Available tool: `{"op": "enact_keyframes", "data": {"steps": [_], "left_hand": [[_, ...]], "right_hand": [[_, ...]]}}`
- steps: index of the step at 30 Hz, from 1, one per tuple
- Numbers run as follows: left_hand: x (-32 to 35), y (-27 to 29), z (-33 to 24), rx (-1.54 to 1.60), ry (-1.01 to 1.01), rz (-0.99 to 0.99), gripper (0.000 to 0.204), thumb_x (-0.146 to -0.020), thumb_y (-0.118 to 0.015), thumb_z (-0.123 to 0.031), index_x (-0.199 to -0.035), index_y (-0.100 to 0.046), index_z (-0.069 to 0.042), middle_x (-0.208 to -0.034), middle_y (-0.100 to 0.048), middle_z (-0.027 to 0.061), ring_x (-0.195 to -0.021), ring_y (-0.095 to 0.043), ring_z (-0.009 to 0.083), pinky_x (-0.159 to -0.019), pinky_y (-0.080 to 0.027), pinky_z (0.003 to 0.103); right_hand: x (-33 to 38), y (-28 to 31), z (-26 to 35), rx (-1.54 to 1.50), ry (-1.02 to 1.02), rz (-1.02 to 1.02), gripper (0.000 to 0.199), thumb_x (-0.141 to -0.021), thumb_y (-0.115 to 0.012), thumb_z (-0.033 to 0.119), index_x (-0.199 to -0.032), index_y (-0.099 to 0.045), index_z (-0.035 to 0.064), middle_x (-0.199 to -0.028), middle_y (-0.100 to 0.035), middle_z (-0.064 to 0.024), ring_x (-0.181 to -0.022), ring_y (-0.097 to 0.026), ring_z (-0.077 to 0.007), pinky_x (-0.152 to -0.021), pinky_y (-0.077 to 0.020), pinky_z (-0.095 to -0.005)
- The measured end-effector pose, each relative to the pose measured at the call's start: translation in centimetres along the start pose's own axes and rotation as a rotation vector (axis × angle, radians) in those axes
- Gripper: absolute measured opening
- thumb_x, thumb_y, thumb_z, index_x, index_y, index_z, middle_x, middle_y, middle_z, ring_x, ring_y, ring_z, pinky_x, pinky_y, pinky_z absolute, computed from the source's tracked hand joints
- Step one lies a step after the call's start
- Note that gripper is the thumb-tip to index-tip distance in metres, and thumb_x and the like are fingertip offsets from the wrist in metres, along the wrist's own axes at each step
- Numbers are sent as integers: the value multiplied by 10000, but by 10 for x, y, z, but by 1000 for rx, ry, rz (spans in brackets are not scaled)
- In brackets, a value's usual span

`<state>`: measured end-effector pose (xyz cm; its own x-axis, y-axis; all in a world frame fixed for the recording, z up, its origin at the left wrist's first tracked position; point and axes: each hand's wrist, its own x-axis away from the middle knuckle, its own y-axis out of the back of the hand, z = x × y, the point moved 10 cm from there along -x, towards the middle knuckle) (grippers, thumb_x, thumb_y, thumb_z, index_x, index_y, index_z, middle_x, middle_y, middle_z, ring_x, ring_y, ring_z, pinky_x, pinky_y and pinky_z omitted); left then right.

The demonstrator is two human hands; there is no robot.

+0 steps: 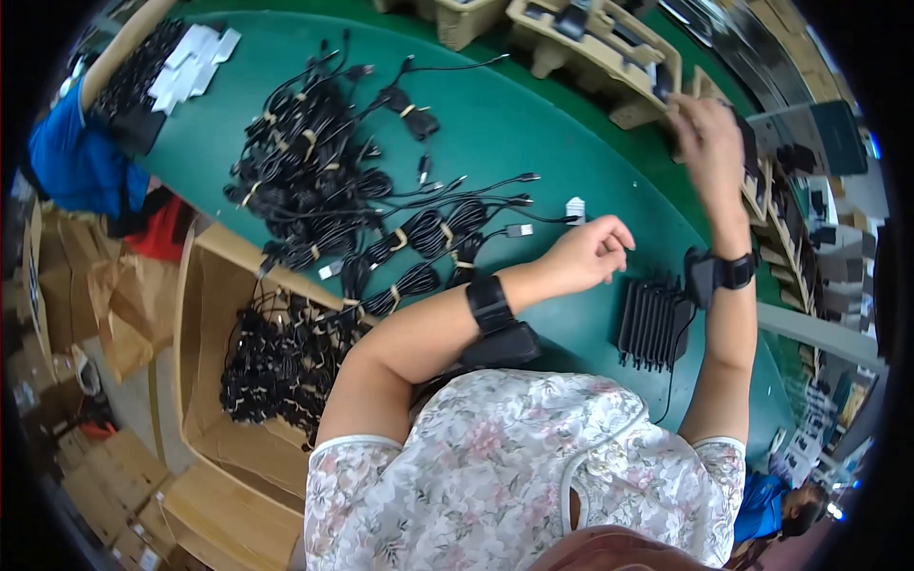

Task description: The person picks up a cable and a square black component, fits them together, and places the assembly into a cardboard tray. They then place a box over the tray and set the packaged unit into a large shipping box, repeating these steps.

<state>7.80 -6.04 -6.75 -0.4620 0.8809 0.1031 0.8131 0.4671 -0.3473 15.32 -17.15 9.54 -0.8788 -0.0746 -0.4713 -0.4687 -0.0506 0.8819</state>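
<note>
My left hand (583, 255) hovers over the green table, its fingers loosely bent and somewhat apart, with nothing visible in them. Just beyond it lies a small white piece (575, 209) beside a cable tip. My right hand (706, 143) reaches to the edge of a moulded cardboard tray (624, 71) holding dark parts. Motion smears its fingers, so whether they hold anything cannot be made out. A big heap of coiled black cables (305, 162), tied with tan bands, covers the table to the left. A black finned block (653, 324) sits between my forearms.
A cardboard box (214, 400) full of black cables (286, 362) stands against the table's near left edge. White boxes (190, 71) lie at the far left, near a person in a blue sleeve (76, 157). Black devices are strapped to both my wrists. More trays line the right.
</note>
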Motion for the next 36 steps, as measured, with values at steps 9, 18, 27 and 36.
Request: {"op": "enact_keyframes", "data": {"steps": [9,18,27,36], "left_hand": [[20,-2,1,-532,-221,19,362,-922,-452,-203,-1263,-429,-84,-1219,-511,79,-1090,-497,192,-934,-385,357],[38,-21,49,-387,-390,62,414,-950,-411,-300,-1313,-393,-102,-1346,-421,77,-1258,-375,181,-1067,-269,356],[25,-33,64,-223,-323,197,412,-947,-416,-342,-1278,-410,-97,-1315,-426,69,-1260,-357,182,-1084,-240,347],[13,-40,4,-327,-383,199,439,-910,-508,-204,-1311,-384,-76,-1274,-440,98,-1136,-460,200,-942,-387,345]], "right_hand": [[26,-54,260,-733,667,521,220,-690,-676,110,-901,-620,81,-914,-559,-60,-871,-531,-251,-752,-437,-336],[62,-54,270,-525,784,577,191,-737,-541,144,-915,-607,124,-887,-472,-32,-886,-488,-191,-729,-396,-302],[72,-54,271,-389,795,544,163,-728,-536,161,-887,-543,123,-876,-466,-38,-874,-484,-187,-724,-387,-303],[64,-45,184,-658,108,572,264,-742,-634,34,-990,-551,71,-990,-529,-89,-922,-523,-240,-777,-425,-346]]}}
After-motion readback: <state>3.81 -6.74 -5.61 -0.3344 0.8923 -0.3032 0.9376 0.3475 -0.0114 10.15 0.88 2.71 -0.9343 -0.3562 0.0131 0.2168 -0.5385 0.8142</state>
